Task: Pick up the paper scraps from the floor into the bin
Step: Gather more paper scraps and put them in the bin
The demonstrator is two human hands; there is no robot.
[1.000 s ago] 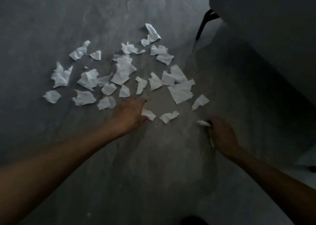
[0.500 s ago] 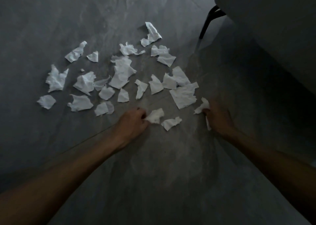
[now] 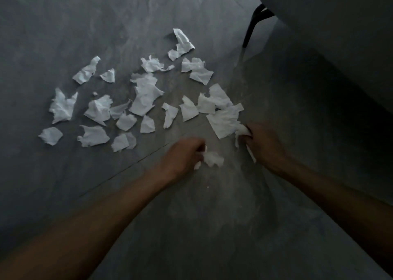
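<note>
Both hands have gathered paper since a second ago: the loose pieces that lay flat by the left hand are now bunched at its fingers.

Underneath everything is a dim grey stone-look floor [image 3: 191, 226]. At the far right stands a dark grey padded seat [image 3: 340, 24] on a thin black leg [image 3: 253, 26].

About two dozen torn white paper scraps [image 3: 146, 94] lie spread across the floor, from the far left to the middle.

At the near edge of that spread, the left hand [image 3: 182, 156] has its grip clenched on a crumpled white wad [image 3: 213, 159]. To the right of it, the right hand [image 3: 265, 145] has its grip curled round a smaller white shred [image 3: 242, 131]. That shred touches the corner of a large flat scrap [image 3: 225, 122] still lying on the floor.
</note>
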